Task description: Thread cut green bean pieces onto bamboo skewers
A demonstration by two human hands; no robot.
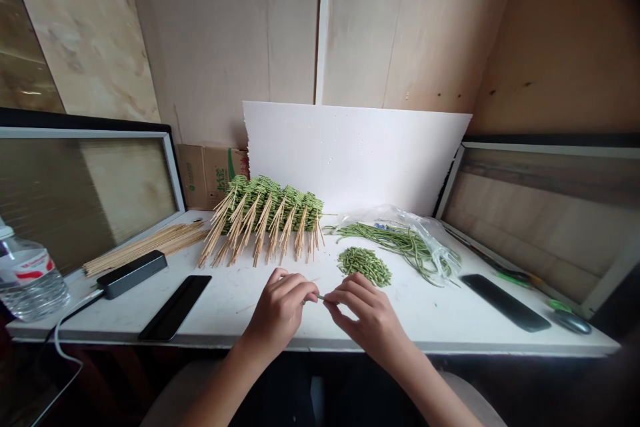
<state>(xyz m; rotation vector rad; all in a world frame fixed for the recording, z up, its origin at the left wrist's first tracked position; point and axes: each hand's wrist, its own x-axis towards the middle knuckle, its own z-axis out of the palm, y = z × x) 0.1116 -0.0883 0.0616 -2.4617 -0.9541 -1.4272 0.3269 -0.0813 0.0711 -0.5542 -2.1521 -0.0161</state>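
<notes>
Near the table's front edge, my left hand [283, 307] is closed in a pinch on a short green bean piece [321, 297]. From the other side, my right hand [367, 310] pinches the same piece between thumb and finger. Whether a skewer is also in the left fingers I cannot tell. Just beyond my right hand lies a heap of cut green bean pieces [364, 265]. Behind my left hand, rows of skewered beans [273, 203] are stacked, their bare bamboo ends pointing toward me. Long uncut beans [400, 243] lie at the right, partly under a clear plastic bag [433, 240].
Loose bamboo skewers [145, 245], a black box-shaped device [133, 273], a phone [176, 307] and a water bottle [33, 273] are at left. A dark flat object [505, 302], scissors [515, 273] and a mouse [573, 320] lie right. A white foam board [355, 153] stands behind.
</notes>
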